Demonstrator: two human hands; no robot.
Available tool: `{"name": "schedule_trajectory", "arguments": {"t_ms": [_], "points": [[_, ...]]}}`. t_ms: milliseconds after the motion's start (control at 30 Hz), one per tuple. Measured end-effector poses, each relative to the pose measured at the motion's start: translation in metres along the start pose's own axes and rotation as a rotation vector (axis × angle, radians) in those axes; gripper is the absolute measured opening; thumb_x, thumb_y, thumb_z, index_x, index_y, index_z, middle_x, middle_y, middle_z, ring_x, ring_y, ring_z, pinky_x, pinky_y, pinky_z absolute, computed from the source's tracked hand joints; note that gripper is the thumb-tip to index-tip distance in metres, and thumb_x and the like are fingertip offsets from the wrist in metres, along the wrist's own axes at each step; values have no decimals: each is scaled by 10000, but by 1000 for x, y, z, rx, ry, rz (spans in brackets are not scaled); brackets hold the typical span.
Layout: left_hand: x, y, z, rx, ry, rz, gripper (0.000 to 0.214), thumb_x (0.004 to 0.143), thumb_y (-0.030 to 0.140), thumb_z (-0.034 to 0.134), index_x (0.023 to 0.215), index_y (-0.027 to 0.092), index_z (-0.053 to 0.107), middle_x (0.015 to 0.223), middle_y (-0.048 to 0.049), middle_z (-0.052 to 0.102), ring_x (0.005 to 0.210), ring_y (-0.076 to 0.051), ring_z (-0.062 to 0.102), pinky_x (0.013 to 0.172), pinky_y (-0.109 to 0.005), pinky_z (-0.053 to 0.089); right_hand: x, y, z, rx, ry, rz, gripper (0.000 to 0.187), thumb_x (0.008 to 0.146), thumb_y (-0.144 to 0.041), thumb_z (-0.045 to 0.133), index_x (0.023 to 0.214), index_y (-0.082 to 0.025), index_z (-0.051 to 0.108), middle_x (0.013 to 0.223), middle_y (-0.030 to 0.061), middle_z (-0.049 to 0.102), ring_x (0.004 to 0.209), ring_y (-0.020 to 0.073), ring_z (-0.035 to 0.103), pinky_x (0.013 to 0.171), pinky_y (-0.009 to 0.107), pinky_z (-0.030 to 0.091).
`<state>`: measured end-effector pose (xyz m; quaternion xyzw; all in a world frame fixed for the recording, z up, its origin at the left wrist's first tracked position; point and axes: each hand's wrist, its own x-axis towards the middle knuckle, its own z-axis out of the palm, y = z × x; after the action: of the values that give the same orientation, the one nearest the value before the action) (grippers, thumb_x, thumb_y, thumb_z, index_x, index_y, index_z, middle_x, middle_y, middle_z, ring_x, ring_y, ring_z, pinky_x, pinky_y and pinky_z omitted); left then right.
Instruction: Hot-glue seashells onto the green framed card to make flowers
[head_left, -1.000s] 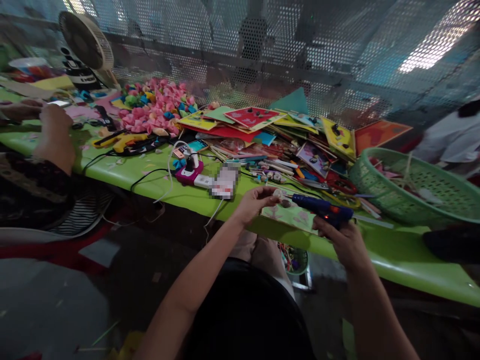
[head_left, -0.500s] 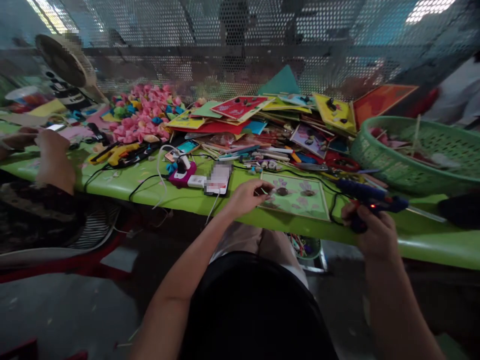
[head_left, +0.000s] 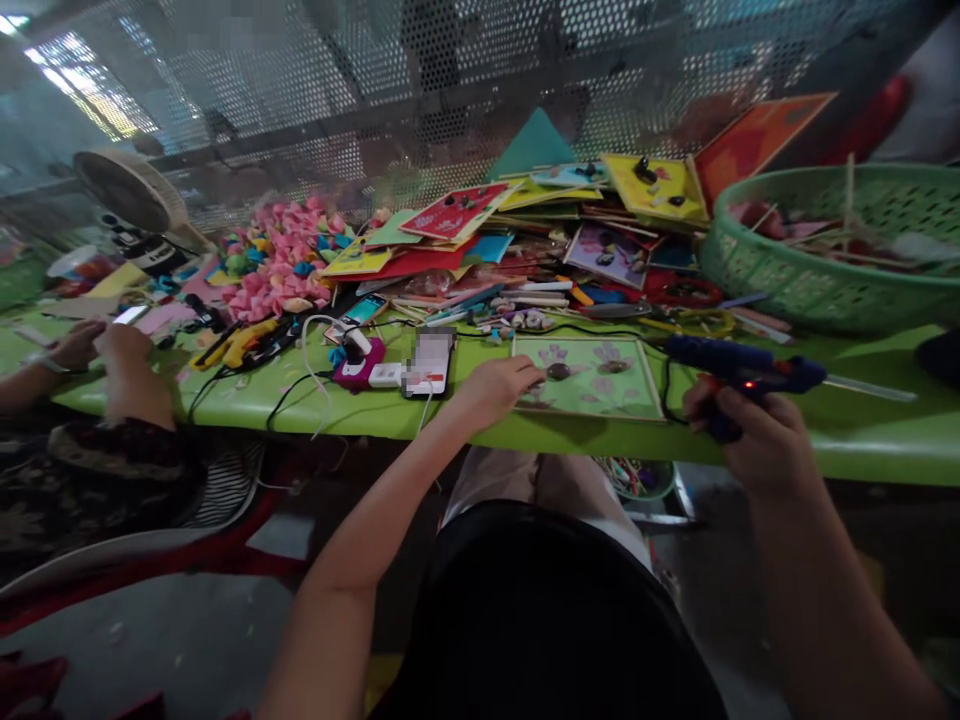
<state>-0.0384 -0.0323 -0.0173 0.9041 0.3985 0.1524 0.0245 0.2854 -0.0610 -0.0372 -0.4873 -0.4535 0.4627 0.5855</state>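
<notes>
My right hand is closed round the handle of a blue glue gun, whose red light glows; the gun lies level just above the green table, right of a light green card. That card lies flat near the table's front edge and carries pale flower shapes and dark pebbles. My left hand rests at the card's left edge, fingers pinched on a small piece beside a dark pebble. What the fingers pinch is too small to name.
A green plastic basket stands at the right. Stacked coloured cards and pink paper flowers fill the back. A power strip, a phone, a yellow glue gun and a fan sit left. Another person's hands work at far left.
My right hand has carried the glue gun from over the card to its right. My left hand has come down from mid-air to the card's left edge.
</notes>
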Motion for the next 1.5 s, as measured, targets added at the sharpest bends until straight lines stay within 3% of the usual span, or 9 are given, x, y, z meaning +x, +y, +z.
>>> {"name": "schedule_trajectory", "arguments": {"t_ms": [400,700,967,1167,1500], "points": [[-2,6,0,83,-71,7,324,967,44,504,1226,178,646,1171,-82,676,1056,-203,648,855,-288,513,1,0,-4,68,-2,11,377,618,-543,851,698,-212,689,678,75,638,601,190,536,519,339,341],[-6,14,-3,162,-117,-20,348,955,31,508,1241,183,636,1222,-95,666,1122,-217,644,913,-317,545,3,0,-5,113,19,38,426,555,-563,889,699,-214,692,663,53,607,607,183,537,505,322,333],[-12,13,1,77,-57,-60,408,950,29,498,1280,195,671,1244,-99,674,1152,-216,648,968,-319,538,2,-2,-4,115,26,42,417,545,-555,888,680,-206,702,662,58,598,629,188,533,506,324,323],[-8,7,8,-62,29,-119,291,965,83,561,1172,189,737,1133,-87,700,1057,-208,674,909,-311,534,2,-3,-3,107,0,32,383,581,-547,865,664,-208,706,662,65,606,599,177,508,502,334,320],[-5,12,3,-165,66,-157,78,960,131,629,988,175,687,1025,-71,729,997,-210,665,875,-313,505,2,-4,-1,151,8,24,488,490,-606,926,652,-197,715,623,46,618,555,152,528,458,283,363]]}}
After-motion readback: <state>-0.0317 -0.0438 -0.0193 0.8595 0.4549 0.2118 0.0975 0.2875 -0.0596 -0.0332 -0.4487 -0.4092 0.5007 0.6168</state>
